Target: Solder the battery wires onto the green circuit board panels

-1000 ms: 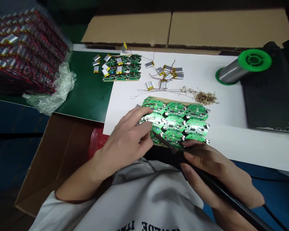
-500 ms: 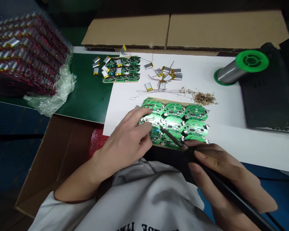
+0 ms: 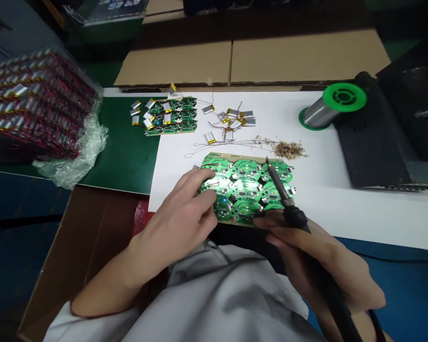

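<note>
Left hand (image 3: pixel 174 228) lies on the left end of the green PCB panel (image 3: pixel 246 187), fingers (image 3: pixel 196 183) spread and resting on the boards, not clamped around them. Right hand (image 3: pixel 306 242) is closed around the handle of a soldering iron (image 3: pixel 281 192), whose tip points up over the panel's upper right; contact with the boards cannot be told from this view. The hands are apart, with the right's fingers near the panel's lower edge. The panel sits at lower centre on a white sheet (image 3: pixel 306 213); no cells are visible on its exposed boards. Progress as far as seen: board strips (image 3: pixel 171 116) at upper centre carry silver cells with yellow tabs, while loose cells (image 3: pixel 235 116) lie to their right, wires attached, so some remain unplaced. Thin wires (image 3: pixel 217 145) and a heap of brown scraps (image 3: pixel 288 149) lie above the panel. Containers: a plastic-wrapped stack of cells (image 3: pixel 39 104) with red leads at upper left; an open cardboard box (image 3: pixel 92 237) at lower left, with something red (image 3: pixel 142 213) at its inner edge, contents otherwise unclear. A solder spool (image 3: pixel 342 97) stands at upper right.
</note>
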`<act>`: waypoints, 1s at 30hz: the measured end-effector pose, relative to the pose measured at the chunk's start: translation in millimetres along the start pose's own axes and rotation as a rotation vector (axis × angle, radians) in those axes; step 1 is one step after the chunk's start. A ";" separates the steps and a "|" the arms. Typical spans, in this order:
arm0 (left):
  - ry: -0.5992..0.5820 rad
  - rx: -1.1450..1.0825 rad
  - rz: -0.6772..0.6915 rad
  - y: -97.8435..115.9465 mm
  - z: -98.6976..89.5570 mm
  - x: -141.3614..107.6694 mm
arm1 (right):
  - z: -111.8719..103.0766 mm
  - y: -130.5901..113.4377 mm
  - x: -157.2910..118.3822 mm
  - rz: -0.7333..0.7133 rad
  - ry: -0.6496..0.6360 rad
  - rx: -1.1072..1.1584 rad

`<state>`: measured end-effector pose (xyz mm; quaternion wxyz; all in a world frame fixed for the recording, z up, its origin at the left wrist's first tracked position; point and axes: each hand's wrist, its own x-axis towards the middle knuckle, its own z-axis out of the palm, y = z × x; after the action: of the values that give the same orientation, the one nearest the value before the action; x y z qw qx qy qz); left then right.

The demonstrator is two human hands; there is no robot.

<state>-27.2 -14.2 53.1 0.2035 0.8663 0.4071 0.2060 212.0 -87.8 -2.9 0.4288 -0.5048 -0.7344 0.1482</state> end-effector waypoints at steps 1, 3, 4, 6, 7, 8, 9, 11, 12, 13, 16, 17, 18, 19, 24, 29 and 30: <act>-0.003 -0.003 -0.002 0.2 -0.1 0.3 | 2.8 -3.4 6.0 -0.034 0.006 0.003; -0.006 -0.009 -0.008 0.4 0.0 0.4 | 8.9 -8.0 16.8 -0.078 0.012 0.023; -0.008 -0.011 -0.012 0.3 0.1 0.2 | 11.8 -9.1 21.1 -0.083 -0.006 0.018; -0.010 -0.010 -0.015 0.1 0.3 -0.5 | 15.8 -9.9 27.6 -0.102 -0.067 -0.023; -0.008 -0.008 -0.015 -0.1 0.4 -0.9 | 16.8 -10.0 30.1 -0.112 -0.100 -0.053; -0.007 -0.007 -0.014 -0.3 0.5 -1.2 | 17.2 -10.3 32.3 -0.128 -0.120 -0.078; -0.007 -0.008 -0.009 -0.5 0.6 -1.4 | 17.0 -10.7 34.4 -0.146 -0.127 -0.091; -0.002 -0.010 -0.002 -0.8 0.8 -1.6 | 16.0 -12.0 38.2 -0.174 -0.128 -0.091; -0.001 -0.011 -0.001 -1.0 0.9 -1.5 | 15.3 -12.7 39.8 -0.179 -0.130 -0.090; -0.003 -0.013 -0.004 -1.2 0.9 -1.4 | 14.8 -13.2 41.2 -0.180 -0.133 -0.087; 0.000 -0.024 -0.016 -1.6 0.8 -1.6 | 13.3 -14.2 44.2 -0.179 -0.149 -0.098; 0.000 -0.028 -0.018 -1.6 0.7 -1.9 | 12.7 -14.4 45.0 -0.177 -0.152 -0.100; 0.004 -0.032 -0.020 -1.8 0.5 -2.3 | 12.1 -14.6 45.9 -0.178 -0.157 -0.092; 0.006 -0.035 -0.024 -2.1 0.4 -2.8 | 11.6 -14.7 46.8 -0.177 -0.162 -0.081; 0.008 -0.039 -0.044 -5.9 0.8 -3.1 | 12.6 -13.2 50.5 -0.228 -0.158 -0.096; -0.001 -0.065 -0.042 -8.9 -3.3 -0.7 | 16.4 -12.5 54.1 -0.252 -0.079 -0.132; -0.007 -0.086 -0.046 -10.8 -5.8 -0.1 | 15.7 -13.2 55.0 -0.250 -0.068 -0.131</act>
<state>-37.0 -6.9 52.2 0.2466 0.8478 0.4172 0.2153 185.0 -42.5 22.9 0.3851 -0.4312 -0.8136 0.0624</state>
